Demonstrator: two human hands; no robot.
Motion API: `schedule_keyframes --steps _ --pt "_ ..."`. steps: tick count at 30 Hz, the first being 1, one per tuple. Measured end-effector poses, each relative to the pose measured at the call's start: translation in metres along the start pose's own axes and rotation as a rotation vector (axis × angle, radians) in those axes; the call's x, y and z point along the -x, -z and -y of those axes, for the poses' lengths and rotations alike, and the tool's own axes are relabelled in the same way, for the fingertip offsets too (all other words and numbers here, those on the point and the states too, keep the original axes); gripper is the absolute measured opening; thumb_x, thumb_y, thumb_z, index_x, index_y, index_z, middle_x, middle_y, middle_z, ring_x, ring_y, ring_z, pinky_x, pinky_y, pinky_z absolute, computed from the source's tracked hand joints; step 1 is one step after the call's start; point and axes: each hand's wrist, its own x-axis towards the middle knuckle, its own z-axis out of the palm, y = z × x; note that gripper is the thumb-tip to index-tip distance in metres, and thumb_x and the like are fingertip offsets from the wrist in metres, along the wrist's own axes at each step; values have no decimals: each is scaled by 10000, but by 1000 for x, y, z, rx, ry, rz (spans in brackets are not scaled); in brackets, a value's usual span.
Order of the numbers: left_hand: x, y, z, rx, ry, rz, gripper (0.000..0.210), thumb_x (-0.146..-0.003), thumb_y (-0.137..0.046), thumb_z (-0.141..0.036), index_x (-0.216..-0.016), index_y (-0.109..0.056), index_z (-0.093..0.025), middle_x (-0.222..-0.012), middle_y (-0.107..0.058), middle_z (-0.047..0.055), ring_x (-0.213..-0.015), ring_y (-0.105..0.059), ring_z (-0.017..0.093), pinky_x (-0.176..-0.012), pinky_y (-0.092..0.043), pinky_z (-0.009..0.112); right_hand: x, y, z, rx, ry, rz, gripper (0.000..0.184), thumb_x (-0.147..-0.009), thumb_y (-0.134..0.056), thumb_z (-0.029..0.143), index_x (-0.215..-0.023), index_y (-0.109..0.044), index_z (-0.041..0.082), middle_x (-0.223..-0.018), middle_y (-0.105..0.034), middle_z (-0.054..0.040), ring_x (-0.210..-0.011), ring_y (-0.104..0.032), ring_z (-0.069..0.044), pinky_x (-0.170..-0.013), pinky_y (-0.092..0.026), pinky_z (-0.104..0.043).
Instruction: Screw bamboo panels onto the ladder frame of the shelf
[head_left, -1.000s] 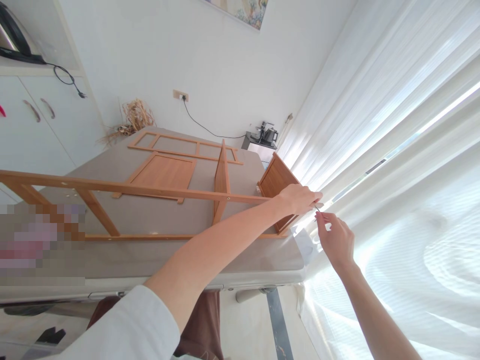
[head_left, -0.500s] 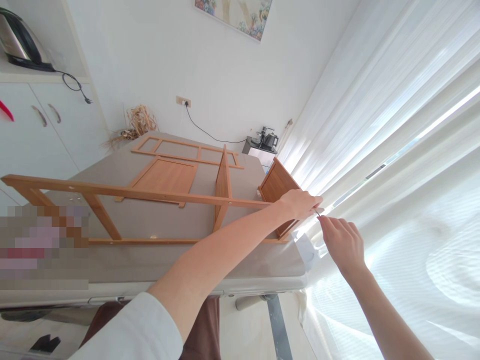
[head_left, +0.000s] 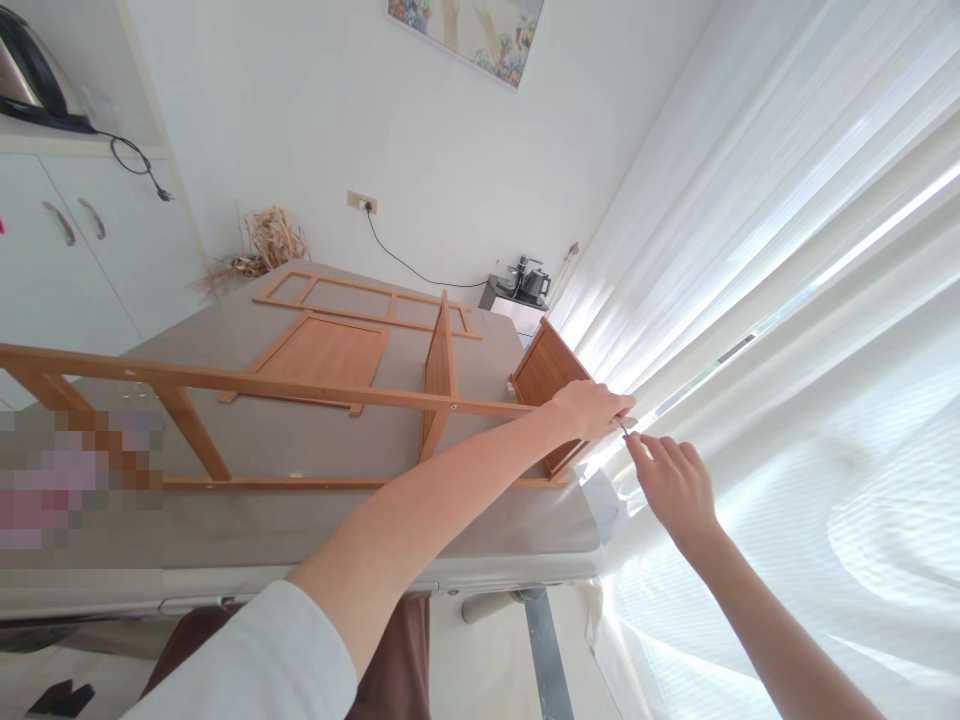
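Observation:
A brown wooden rack frame [head_left: 337, 391] stands on its side on the table, with an upright shelf panel [head_left: 441, 355] across its middle and another wooden panel [head_left: 551, 365] at its right end. My left hand [head_left: 589, 408] is closed around the frame's right end, covering the corner there. Just beside it, my right hand [head_left: 671, 480] pinches a thin dark metal rod that looks like a hex key [head_left: 623, 427]. The rod's tip points at the corner by my left fingers; whether it sits in a bolt is hidden.
Behind the frame, a loose wooden panel [head_left: 322, 350] and a ladder-like side frame [head_left: 352, 296] lie flat on the grey table [head_left: 480, 525]. White curtains [head_left: 750, 300] hang close on the right. A small stand [head_left: 510, 310] with a kettle is at the back.
The whole view has shifted slightly, so things appear a little further left. Both hands keep their places at the frame's right end, with the rod still in my right fingers.

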Motion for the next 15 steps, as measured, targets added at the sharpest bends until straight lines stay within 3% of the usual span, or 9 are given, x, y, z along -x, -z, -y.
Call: schedule_keyframes --steps 8,15 --pt "2 4 -1 18 6 26 210 -942 -422 -264 -1091 -566 -233 -1058 -707 83 -934 -673 253 -757 -500 356 1 -6 -10 -79 25 19 266 -909 -441 7 -993 -617 188 -925 -708 -69 -756 -536 -172 -706 -305 -331" --pt "3 4 -1 23 -4 26 224 -939 -415 -273 -1103 -559 -224 -1062 -699 100 -929 -668 280 -738 -493 378 -1 -2 -7 33 79 -37 209 -904 -483 28 -970 -623 169 -923 -710 -77 -743 -540 -168 -708 -330 -331"
